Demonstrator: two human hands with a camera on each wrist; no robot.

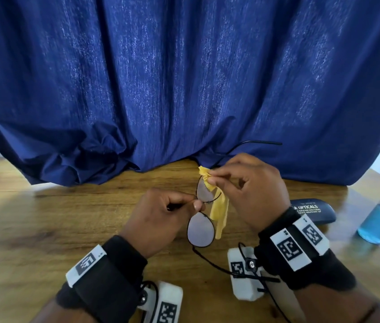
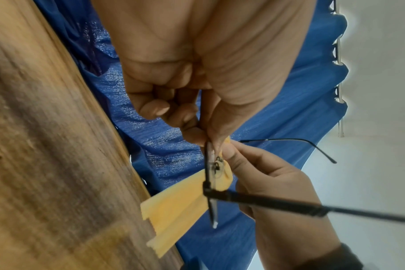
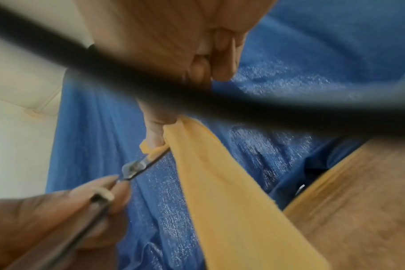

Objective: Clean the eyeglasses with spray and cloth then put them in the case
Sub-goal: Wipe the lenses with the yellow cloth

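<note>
Rubbing one eyeglasses with one cloth.

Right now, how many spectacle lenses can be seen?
2. Far lens, rubbed by the yellow cloth in the right hand; near lens, below the left hand pinching the bridge.

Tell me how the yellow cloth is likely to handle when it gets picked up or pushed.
Probably floppy: the yellow cloth hangs limp in folds below the right hand, which pinches it against the far lens of the eyeglasses. Likely very light, since a fingertip pinch carries it. Pushed on the wooden table, it would probably bunch up rather than slide whole.
</note>
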